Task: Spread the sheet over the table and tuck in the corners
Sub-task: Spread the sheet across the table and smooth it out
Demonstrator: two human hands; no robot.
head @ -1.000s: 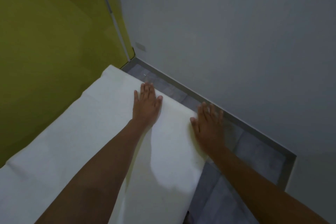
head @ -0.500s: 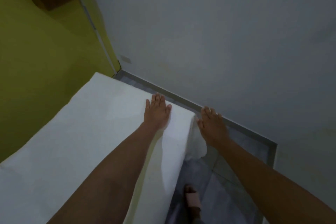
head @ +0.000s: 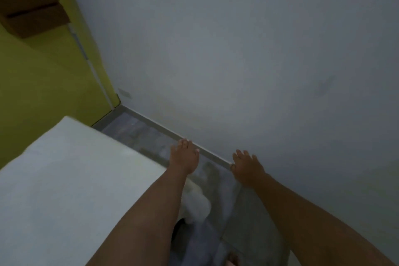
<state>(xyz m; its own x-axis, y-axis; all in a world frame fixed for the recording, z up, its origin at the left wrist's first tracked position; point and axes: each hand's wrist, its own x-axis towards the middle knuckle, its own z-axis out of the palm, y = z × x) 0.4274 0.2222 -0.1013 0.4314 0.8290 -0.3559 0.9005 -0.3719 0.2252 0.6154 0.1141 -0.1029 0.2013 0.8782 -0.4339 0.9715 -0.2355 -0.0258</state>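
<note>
Sheet [head: 64,179] flat; left hand [head: 184,157], right hand [head: 247,167] beyond

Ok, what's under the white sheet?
The white sheet hides the whole tabletop; no table surface or leg shows. Below its hanging corner only grey floor and a dark gap are visible.

A yellow-green wall [head: 43,84] on the left is meeting a pale grey wall [head: 237,49] at the far corner, a white strip [head: 95,75] running down the join. A wooden unit [head: 28,6] is hanging far left; grey floor tiles [head: 138,134] are lying below in dim light.
</note>
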